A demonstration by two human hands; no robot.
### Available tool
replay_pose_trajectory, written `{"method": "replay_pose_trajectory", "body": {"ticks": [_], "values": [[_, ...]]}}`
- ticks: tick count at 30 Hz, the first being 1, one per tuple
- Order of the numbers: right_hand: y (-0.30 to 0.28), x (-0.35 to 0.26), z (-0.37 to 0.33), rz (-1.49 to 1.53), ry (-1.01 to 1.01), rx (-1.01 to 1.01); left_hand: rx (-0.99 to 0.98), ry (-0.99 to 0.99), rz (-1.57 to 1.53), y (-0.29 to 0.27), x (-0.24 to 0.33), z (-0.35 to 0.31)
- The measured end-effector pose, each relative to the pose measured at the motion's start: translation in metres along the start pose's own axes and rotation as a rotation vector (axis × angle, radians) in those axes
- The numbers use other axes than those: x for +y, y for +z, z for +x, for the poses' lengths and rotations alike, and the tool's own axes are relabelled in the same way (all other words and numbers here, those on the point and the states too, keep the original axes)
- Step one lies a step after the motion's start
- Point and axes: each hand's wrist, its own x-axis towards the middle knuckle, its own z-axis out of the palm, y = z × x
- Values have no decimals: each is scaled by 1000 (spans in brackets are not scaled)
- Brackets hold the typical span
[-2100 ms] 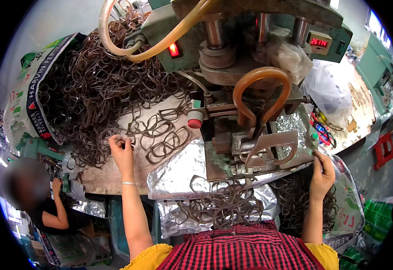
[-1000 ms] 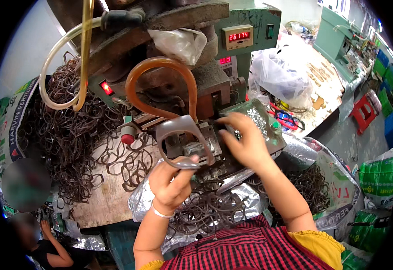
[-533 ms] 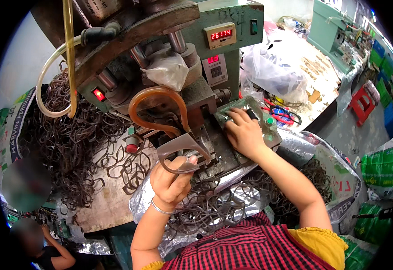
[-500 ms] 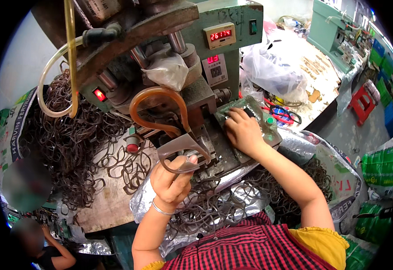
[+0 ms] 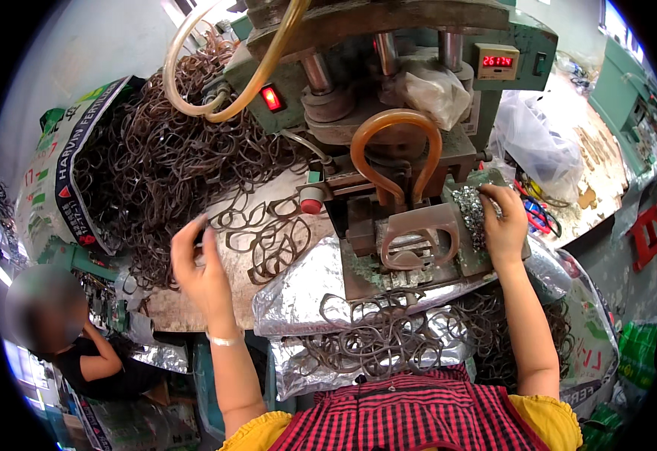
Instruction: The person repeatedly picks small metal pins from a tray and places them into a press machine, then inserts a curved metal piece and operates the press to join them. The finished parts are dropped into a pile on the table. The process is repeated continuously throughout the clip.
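Brown rings (image 5: 185,143) lie heaped and loose on the table (image 5: 174,314), left of the press (image 5: 343,129).
The left hand (image 5: 204,270) is nearest them, its grip parted; the right hand (image 5: 507,229) is by silvery scraps (image 5: 467,207) at the press's right side, and whether its grip pinches anything, I cannot tell.

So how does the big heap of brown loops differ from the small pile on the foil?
The big heap is tall and broad; the small pile is low and loose. The big heap sits mostly left of the machine; the small pile lies on silver foil in front of it. Both are brown and tangled.
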Motion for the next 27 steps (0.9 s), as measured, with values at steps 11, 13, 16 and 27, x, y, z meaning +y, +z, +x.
{"method": "replay_pose_trajectory", "body": {"ticks": [11,13,16,27], "values": [[-44,-5,-46,-111,134,27,-400,-194,614,93,-92,-37],[-63,-1,-67,-13,422,68,-303,-215,335,81,-76,-42],[-67,-17,-61,130,371,19,-228,-327,-92,76,-78,-43],[16,-115,-1,898,318,-224,-9,-500,-752,80,-41,-88]]}}
